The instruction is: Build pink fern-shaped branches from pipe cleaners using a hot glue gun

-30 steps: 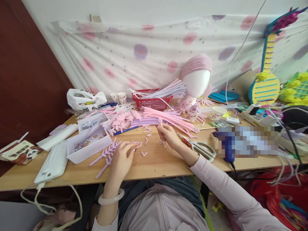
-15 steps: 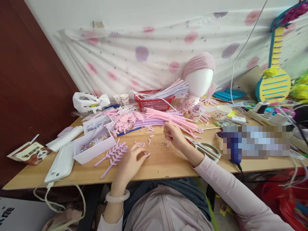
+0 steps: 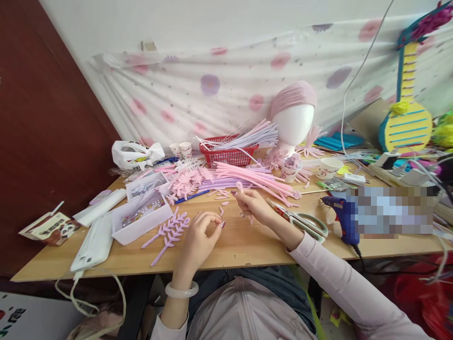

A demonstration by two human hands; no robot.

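Nearest, the left grip: thumb and forefinger tips brought together; whether anything lies between them cannot be told. Just left of it on the worktop lie leafy lilac sprigs. Slightly farther, the right grip: fingers closed round a pink fuzzy strip, its ends showing above and below the fingers. Scissors lie just right of this grip, a blue glue gun farther right. Loose snippets lie beyond the left grip. Beyond both grips: pink stems, a red basket, a foam head.
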